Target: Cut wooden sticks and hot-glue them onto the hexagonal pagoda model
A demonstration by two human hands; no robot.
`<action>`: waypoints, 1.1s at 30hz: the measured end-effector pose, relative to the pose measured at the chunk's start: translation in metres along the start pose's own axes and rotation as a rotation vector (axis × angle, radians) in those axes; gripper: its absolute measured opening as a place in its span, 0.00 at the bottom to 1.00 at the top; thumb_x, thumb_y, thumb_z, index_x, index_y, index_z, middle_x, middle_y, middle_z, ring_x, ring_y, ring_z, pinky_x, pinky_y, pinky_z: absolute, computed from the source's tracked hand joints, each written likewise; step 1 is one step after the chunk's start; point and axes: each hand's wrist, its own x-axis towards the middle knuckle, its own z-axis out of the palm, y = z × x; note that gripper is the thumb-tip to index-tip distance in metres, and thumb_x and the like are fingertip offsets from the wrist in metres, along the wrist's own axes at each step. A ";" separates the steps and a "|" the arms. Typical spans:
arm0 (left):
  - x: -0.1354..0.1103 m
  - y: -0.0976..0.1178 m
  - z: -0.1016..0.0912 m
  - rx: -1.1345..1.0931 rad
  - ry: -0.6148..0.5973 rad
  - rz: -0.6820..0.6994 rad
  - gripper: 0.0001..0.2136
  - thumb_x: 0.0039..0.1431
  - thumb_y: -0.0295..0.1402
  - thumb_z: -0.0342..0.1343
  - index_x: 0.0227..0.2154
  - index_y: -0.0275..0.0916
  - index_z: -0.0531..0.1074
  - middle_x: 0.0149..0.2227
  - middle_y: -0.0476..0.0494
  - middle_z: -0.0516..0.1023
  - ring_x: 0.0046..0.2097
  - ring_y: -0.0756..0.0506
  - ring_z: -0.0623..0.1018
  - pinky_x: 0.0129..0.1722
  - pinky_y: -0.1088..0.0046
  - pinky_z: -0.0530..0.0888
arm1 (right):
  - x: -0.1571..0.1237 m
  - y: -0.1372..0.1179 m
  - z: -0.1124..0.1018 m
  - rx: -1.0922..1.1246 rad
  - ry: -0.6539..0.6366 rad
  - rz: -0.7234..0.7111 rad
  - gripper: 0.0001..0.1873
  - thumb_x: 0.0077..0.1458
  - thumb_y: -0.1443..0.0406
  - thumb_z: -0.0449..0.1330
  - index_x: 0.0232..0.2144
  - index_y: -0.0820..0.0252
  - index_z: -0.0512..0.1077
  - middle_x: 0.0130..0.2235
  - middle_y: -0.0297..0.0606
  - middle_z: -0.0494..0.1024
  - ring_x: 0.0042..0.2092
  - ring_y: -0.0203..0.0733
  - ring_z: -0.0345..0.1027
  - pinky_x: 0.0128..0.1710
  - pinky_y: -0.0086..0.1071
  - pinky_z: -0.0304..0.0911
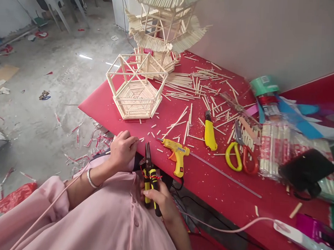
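Clasping pliers (pixel 148 164) | right grip (pixel 162 201): closed | left grip (pixel 123 148): curled, contents unclear

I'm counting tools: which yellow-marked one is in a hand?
The pliers with black-and-yellow handles, gripped in the right hand. The glue gun, knife and scissors, also partly yellow, all lie on the red table.

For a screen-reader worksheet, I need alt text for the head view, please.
A right hand holds black-and-yellow pliers beside a red table; the left hand is curled near its edge. On it are a hexagonal stick frame, a taller tiered stick model, loose sticks, a glue gun, a cutter and scissors.
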 end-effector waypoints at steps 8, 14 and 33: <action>0.001 0.001 -0.001 -0.057 0.017 0.014 0.12 0.66 0.36 0.53 0.30 0.43 0.80 0.32 0.45 0.76 0.37 0.45 0.73 0.37 0.71 0.68 | 0.007 -0.004 0.003 0.169 -0.142 -0.003 0.17 0.35 0.66 0.65 0.34 0.59 0.74 0.32 0.35 0.78 0.27 0.37 0.68 0.29 0.31 0.63; 0.001 0.001 -0.002 -0.071 -0.002 0.013 0.13 0.66 0.36 0.52 0.30 0.42 0.80 0.32 0.44 0.76 0.36 0.45 0.73 0.38 0.70 0.69 | 0.007 -0.004 0.004 0.163 -0.154 -0.011 0.17 0.36 0.66 0.64 0.35 0.59 0.75 0.33 0.36 0.78 0.30 0.39 0.70 0.30 0.31 0.65; 0.003 -0.002 -0.002 -0.093 0.034 0.087 0.12 0.64 0.33 0.54 0.28 0.42 0.79 0.31 0.45 0.77 0.35 0.46 0.73 0.38 0.71 0.70 | 0.006 -0.009 0.006 0.180 -0.152 -0.003 0.19 0.34 0.67 0.63 0.35 0.58 0.76 0.32 0.34 0.78 0.30 0.37 0.69 0.31 0.29 0.64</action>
